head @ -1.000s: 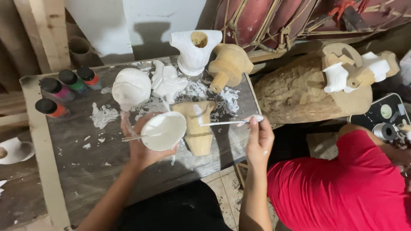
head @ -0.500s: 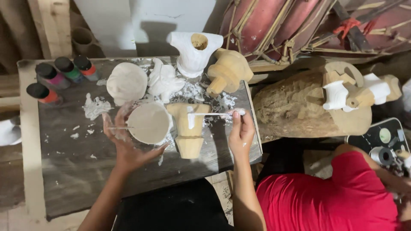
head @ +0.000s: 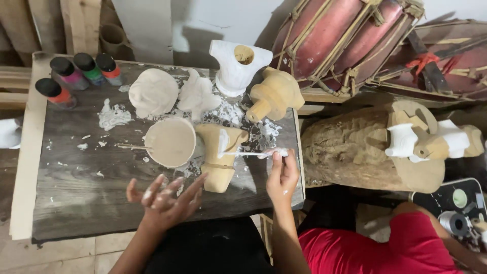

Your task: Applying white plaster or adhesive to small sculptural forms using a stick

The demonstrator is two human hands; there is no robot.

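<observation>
Two bare hands work over a dark wooden table (head: 76,203) smeared with white paint; the left hand (head: 165,200) hovers palm down near the front edge, fingers spread and holding nothing; the right hand (head: 282,175) pinches a thin brush (head: 251,153) by its handle, tip reaching left onto an unpainted wooden figure (head: 219,155) lying between the hands; that figure is pale tan with a white streak near its top; a round bowl (head: 170,142) of off-white paint sits just left of it.
</observation>
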